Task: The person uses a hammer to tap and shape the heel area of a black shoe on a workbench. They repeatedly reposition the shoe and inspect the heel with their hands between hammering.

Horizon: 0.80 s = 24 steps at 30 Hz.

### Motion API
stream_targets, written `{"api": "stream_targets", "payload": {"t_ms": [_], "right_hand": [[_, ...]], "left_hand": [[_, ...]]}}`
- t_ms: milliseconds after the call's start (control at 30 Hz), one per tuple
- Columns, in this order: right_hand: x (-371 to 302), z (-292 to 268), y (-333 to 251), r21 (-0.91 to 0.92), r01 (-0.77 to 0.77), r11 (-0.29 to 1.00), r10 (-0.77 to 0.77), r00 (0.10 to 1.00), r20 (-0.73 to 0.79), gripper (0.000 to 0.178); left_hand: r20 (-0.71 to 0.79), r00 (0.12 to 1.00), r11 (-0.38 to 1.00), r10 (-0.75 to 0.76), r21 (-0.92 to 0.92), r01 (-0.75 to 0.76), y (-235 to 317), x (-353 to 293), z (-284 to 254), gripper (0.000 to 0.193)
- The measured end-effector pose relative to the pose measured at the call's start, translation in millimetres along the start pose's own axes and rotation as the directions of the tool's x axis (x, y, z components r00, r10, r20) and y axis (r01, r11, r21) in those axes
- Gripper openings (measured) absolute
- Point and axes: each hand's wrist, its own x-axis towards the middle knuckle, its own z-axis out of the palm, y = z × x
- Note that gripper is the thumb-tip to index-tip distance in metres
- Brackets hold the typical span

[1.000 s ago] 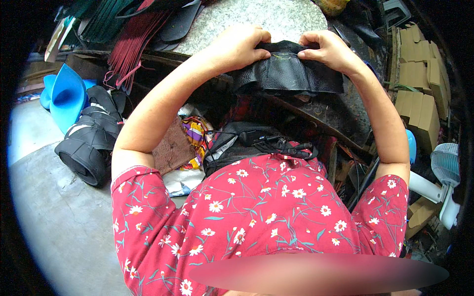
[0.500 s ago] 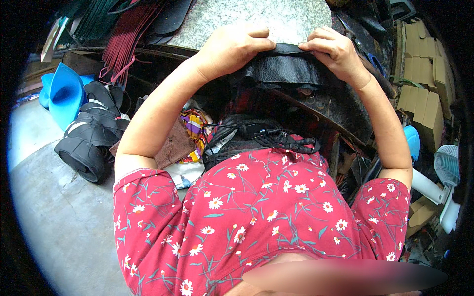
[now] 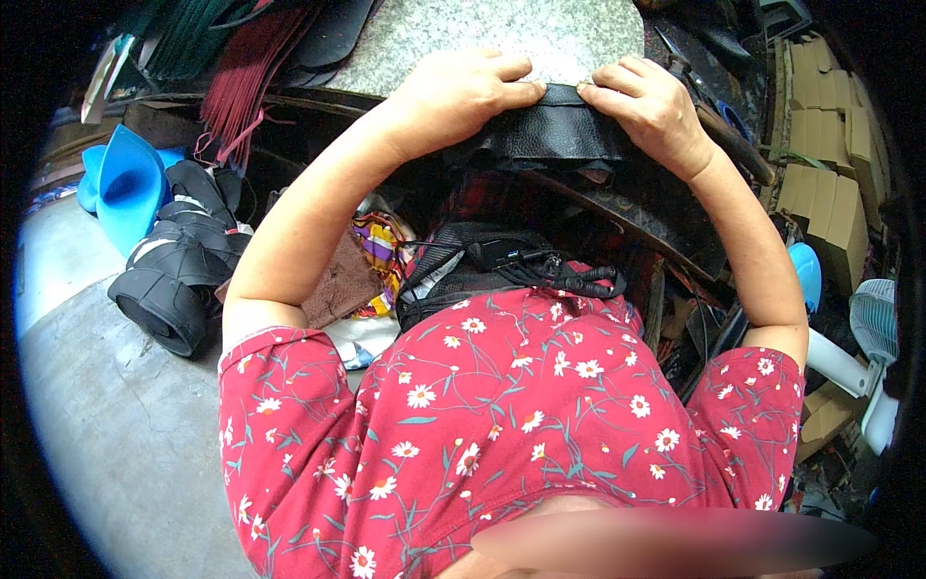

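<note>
A piece of black grained leather [image 3: 555, 132] hangs over the near edge of a speckled stone slab [image 3: 502, 34]. Its upper edge is folded into a narrow strip between my hands. My left hand [image 3: 470, 95] pinches the fold at its left end, thumb and fingers closed. At the right end my right hand [image 3: 648, 104] grips the same fold, fingers bent over it. The two hands are a short gap apart. The underside of the leather and the fingertips beneath it are hidden.
Dark red strips [image 3: 253, 82] hang left of the slab. Black rolled pieces [image 3: 164, 294] and blue curved sheets [image 3: 130, 188] lie on the left. Cardboard pieces [image 3: 820, 207] are stacked at the right, above a small fan [image 3: 873, 323]. A black mesh bag [image 3: 473, 265] lies by my lap.
My hands have moved slightly closer together along the folded edge, the right one shifting a little left. The leather remains held in both.
</note>
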Motion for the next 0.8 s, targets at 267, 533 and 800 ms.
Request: {"api": "stream_targets", "payload": {"t_ms": [267,533,800], "right_hand": [[-5.3,4.3,-3.5,0.076,-0.077,0.994,0.076,0.997,0.010,0.034],[14.7,-26.9,5.9,0.684,-0.567,0.458,0.448,0.812,0.373,0.038],[33.2,-64.9,-3.2,0.393,-0.439,0.808,0.320,0.887,0.332,0.041]], "left_hand": [[-0.038,0.999,1.000,-0.030,0.009,0.030,4.2,-0.8,4.0,0.035],[-0.172,0.985,0.984,0.000,0.177,0.031,20.9,3.1,-12.8,0.015],[-0.075,0.994,0.971,-0.074,-0.231,0.055,10.7,18.2,-71.1,0.022]]}}
